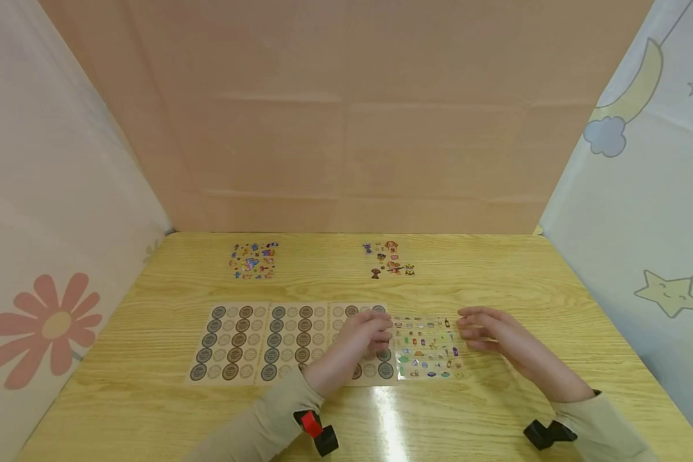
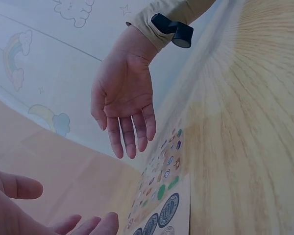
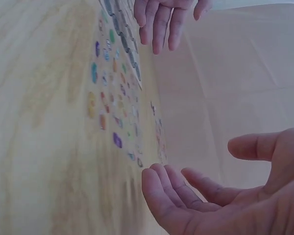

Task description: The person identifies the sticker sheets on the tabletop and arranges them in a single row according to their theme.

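A clear sticker sheet (image 1: 424, 346) with many small colourful pictures lies flat on the table, between my two hands in the head view. My left hand (image 1: 362, 337) hovers at its left edge, over the rightmost sheet of round stickers (image 1: 346, 378), fingers loosely bent and holding nothing. At the clear sheet's right edge my right hand (image 1: 499, 332) is held with relaxed fingers pointing left, palm inward. In the left wrist view the right hand (image 2: 127, 98) shows an empty palm. Both hands appear raised above the sheets in the wrist views.
Two more sheets of round stickers, one at the left (image 1: 225, 346) and one in the middle (image 1: 291, 340), lie side by side. Farther back are two cartoon sticker sheets, one left (image 1: 253, 260) and one right (image 1: 389, 259). Cloth walls (image 1: 346, 128) enclose the wooden table (image 1: 167, 423).
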`<control>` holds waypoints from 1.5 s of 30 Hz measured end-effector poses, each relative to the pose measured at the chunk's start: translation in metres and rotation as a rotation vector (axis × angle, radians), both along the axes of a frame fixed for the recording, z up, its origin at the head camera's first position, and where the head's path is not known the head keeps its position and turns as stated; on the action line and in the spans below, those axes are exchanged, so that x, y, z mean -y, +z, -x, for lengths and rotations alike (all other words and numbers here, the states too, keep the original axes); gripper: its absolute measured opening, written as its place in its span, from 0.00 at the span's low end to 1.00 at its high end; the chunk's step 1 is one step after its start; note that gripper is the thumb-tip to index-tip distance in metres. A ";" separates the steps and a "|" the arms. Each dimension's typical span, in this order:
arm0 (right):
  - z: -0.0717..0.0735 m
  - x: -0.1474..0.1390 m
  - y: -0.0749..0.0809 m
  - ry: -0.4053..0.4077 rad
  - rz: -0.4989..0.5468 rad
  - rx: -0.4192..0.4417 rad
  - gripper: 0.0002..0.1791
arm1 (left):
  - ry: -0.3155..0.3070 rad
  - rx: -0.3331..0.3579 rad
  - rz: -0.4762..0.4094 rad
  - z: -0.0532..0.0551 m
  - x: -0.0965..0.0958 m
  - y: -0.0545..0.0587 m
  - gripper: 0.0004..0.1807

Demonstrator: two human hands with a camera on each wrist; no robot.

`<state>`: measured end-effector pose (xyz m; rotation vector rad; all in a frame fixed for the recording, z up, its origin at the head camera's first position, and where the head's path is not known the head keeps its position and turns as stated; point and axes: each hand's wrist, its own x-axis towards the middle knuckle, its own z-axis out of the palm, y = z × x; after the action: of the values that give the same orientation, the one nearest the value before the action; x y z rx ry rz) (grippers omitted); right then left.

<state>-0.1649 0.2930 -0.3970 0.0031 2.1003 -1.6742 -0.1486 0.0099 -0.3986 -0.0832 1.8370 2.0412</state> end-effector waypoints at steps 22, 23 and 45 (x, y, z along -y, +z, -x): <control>0.074 0.015 0.024 0.144 0.225 0.004 0.32 | 0.038 0.020 -0.236 0.079 0.025 0.036 0.22; 0.079 0.016 0.024 0.139 0.239 0.014 0.32 | 0.049 0.033 -0.241 0.084 0.025 0.036 0.22; 0.152 0.034 0.011 -0.019 0.406 0.161 0.31 | 0.125 0.274 -0.275 0.153 0.032 0.010 0.36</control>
<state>-0.3164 0.2592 -0.3864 0.0298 1.6208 -2.0105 -0.3019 -0.0225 -0.3883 -0.3893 1.4073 2.2208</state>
